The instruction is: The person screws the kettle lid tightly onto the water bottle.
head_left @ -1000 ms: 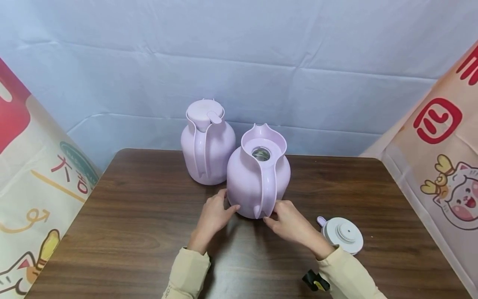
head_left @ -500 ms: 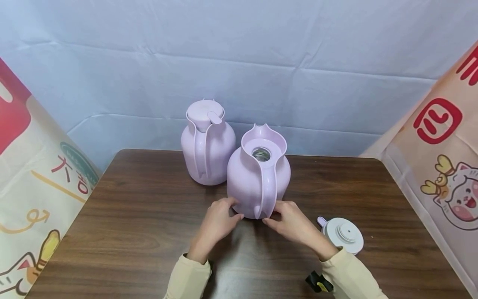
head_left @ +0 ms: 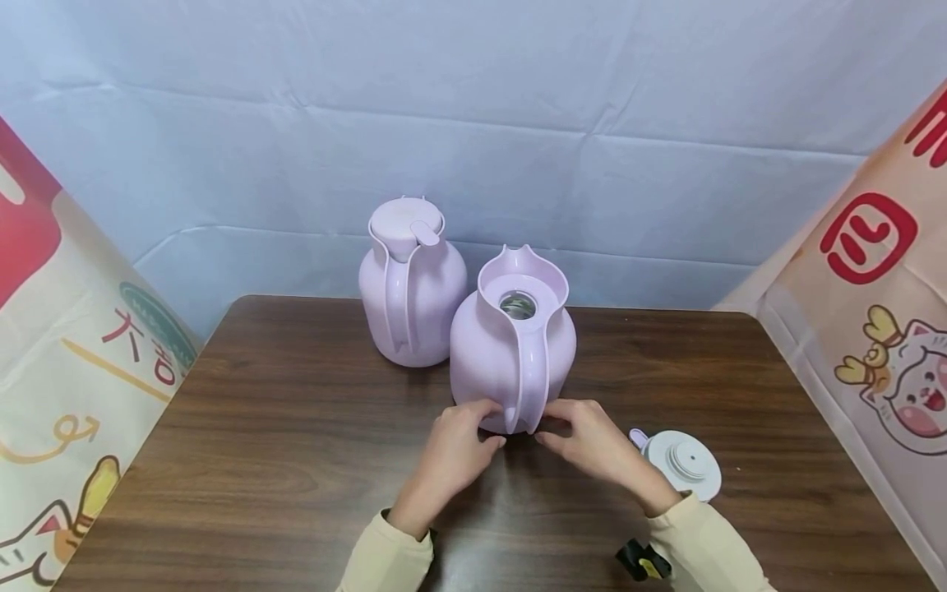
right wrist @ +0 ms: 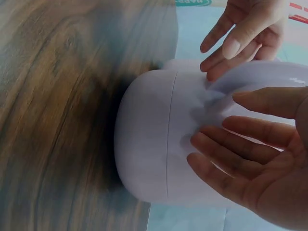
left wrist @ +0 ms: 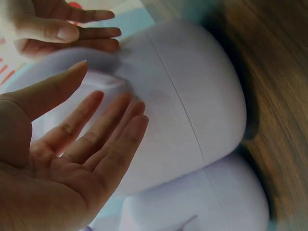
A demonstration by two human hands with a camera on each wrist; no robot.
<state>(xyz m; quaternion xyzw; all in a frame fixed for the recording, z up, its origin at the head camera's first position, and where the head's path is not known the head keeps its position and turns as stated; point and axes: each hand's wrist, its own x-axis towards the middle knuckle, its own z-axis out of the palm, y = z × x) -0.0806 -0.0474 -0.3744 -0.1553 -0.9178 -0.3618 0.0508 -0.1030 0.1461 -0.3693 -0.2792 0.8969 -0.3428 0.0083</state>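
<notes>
Red "大吉" (head_left: 145, 346), "HAPPY" oval (right wrist: 193, 2), left banner (head_left: 44, 353)

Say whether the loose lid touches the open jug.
Apart: the head view shows tabletop between the loose lid and the open jug.

On my feed the open jug (head_left: 484, 358) looks smooth plastic, its handle (head_left: 533, 370) glossy; the lidded jug (head_left: 432, 292) likewise. The inner liner (head_left: 517, 306) shines, glass or metal I can't tell. I see the loose lid (head_left: 684, 464) as matt plastic, the bench (head_left: 296, 419) as smooth wood grain, the backdrop (head_left: 473, 123) as creased cloth, the sleeves (head_left: 388, 555) as matt fabric.
</notes>
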